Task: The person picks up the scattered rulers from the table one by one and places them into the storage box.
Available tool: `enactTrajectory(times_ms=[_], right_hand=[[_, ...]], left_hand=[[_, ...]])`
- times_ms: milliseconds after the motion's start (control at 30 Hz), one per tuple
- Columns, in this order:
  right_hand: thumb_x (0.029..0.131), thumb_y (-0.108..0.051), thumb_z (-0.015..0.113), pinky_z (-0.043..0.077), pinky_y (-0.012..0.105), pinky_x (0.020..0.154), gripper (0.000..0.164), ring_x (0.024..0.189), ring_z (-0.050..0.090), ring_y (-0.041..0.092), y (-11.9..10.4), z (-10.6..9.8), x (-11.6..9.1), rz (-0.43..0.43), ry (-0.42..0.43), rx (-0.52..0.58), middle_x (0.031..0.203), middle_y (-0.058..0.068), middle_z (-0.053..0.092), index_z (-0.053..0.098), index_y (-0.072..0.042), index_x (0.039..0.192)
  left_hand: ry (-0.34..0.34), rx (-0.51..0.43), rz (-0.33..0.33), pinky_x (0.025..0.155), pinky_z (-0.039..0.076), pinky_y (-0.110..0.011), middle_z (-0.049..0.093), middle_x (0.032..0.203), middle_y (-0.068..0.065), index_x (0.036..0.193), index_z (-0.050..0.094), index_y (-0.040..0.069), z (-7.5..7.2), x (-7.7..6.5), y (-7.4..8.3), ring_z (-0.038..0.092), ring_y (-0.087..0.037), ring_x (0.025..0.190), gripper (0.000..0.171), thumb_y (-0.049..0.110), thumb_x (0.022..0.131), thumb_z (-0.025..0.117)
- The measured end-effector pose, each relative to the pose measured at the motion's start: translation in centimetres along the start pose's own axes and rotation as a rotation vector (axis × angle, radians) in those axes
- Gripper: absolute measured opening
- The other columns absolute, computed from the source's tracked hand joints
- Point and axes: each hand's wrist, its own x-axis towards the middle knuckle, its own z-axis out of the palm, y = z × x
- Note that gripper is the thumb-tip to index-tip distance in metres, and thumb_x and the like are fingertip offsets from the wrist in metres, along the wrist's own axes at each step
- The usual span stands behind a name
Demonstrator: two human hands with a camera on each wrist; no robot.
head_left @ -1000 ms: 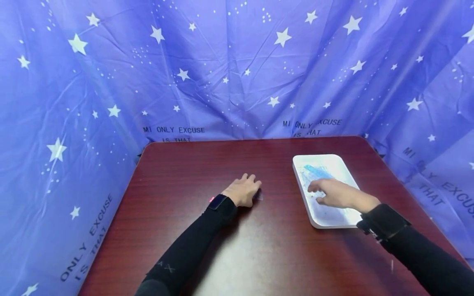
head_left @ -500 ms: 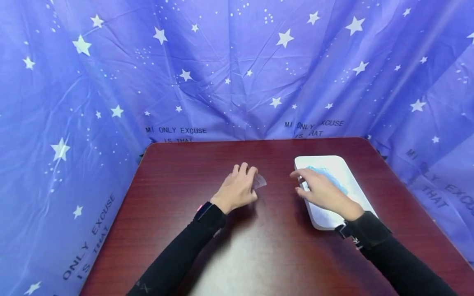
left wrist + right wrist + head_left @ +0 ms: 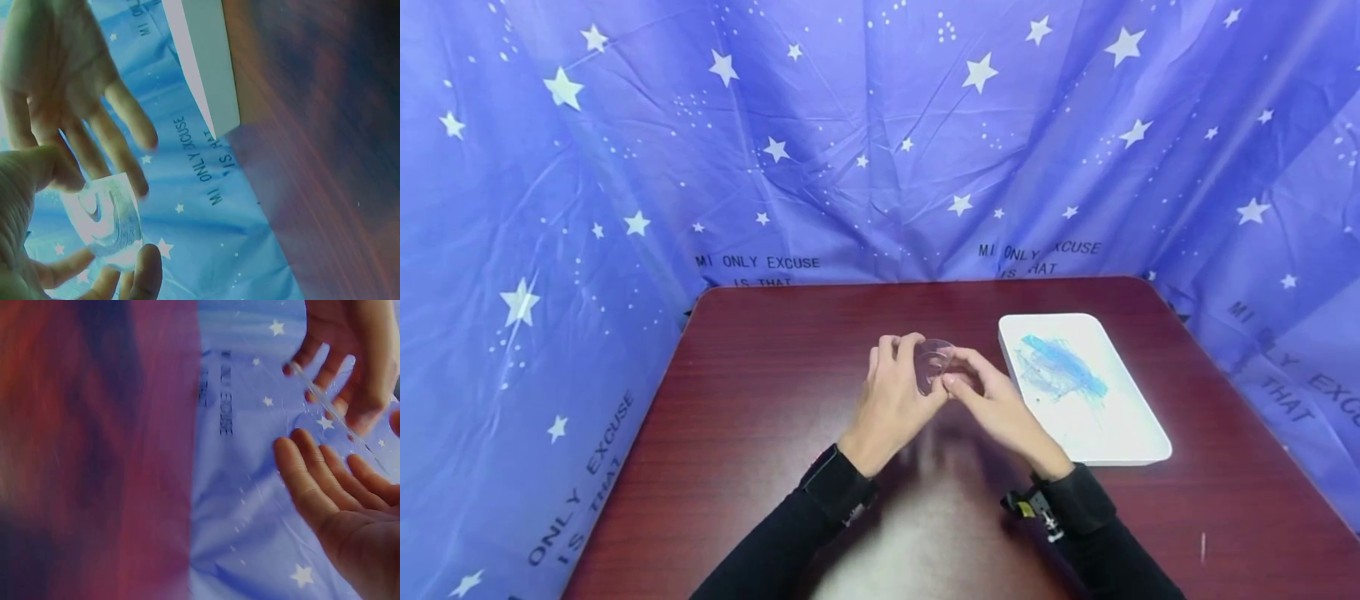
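A clear plastic protractor (image 3: 931,367) with curved cut-outs is held up above the table's middle. My left hand (image 3: 891,396) grips it between thumb and fingers, by its edges. In the left wrist view the protractor (image 3: 106,215) shows printed marks along its arc. My right hand (image 3: 1000,408) has come to its right side, fingertips right at the edge. The right wrist view shows the right hand (image 3: 347,500) with its fingers nearly straight, and the protractor (image 3: 331,406) edge-on in the left hand (image 3: 369,356).
A white shallow tray (image 3: 1123,425) with a blue smear (image 3: 1063,367) across its inside lies at the right of the dark red wooden table (image 3: 760,367). Blue star-printed curtains (image 3: 820,100) enclose the table at the back and sides.
My left hand has picked the protractor up off the table and turned it upward. The right hand has moved left from over the tray to meet it.
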Motion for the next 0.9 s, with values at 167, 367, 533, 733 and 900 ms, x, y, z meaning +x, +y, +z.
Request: enactTrajectory(times_ms=[167,367,533,733,900], right_hand=[[0.115,-0.009,0.046,0.06,0.026,0.099,0.044,0.126,0.067,0.009,0.6,1.6,-0.2,-0.043,-0.034,0.218,0.15,0.037,0.054,0.042,0.009,0.155],[0.115,-0.008,0.042,0.062,0.028,0.096,0.042,0.12,0.071,0.01,1.0,2.0,-0.3,-0.041,-0.005,0.276,0.147,0.041,0.055,0.042,0.012,0.153],[0.112,-0.003,0.047,0.064,0.029,0.092,0.039,0.115,0.073,0.008,1.1,1.8,-0.4,-0.011,0.016,0.237,0.143,0.037,0.061,0.049,0.009,0.15],[0.108,0.003,0.054,0.064,0.026,0.087,0.034,0.107,0.077,0.007,0.9,0.8,-0.3,-0.035,0.039,0.163,0.135,0.035,0.067,0.058,0.012,0.14],[0.105,0.007,0.056,0.066,0.029,0.082,0.029,0.1,0.079,0.009,0.8,-0.8,-0.2,-0.062,0.029,0.111,0.123,0.038,0.071,0.061,0.016,0.132]], left_hand=[[0.039,-0.036,-0.037,0.085,0.061,-0.042,0.06,0.117,-0.019,0.133,0.06,0.005,0.1,-0.7,0.5,0.06,-0.033,0.103,0.064,0.029,0.082,0.088],[0.048,-0.042,-0.052,0.084,0.062,-0.041,0.06,0.118,-0.019,0.136,0.06,0.005,0.2,-1.4,0.7,0.061,-0.033,0.106,0.06,0.023,0.085,0.086],[0.054,-0.034,-0.026,0.085,0.062,-0.042,0.062,0.119,-0.02,0.139,0.06,0.004,0.2,-1.9,0.6,0.063,-0.034,0.106,0.064,0.02,0.083,0.089],[0.026,-0.039,-0.005,0.089,0.061,-0.04,0.063,0.119,-0.019,0.141,0.059,0.002,0.1,-2.3,1.0,0.065,-0.032,0.105,0.071,0.023,0.082,0.093],[-0.029,-0.049,0.03,0.09,0.061,-0.04,0.065,0.121,-0.015,0.144,0.059,0.003,-0.2,-2.5,1.2,0.067,-0.03,0.106,0.07,0.026,0.086,0.091]])
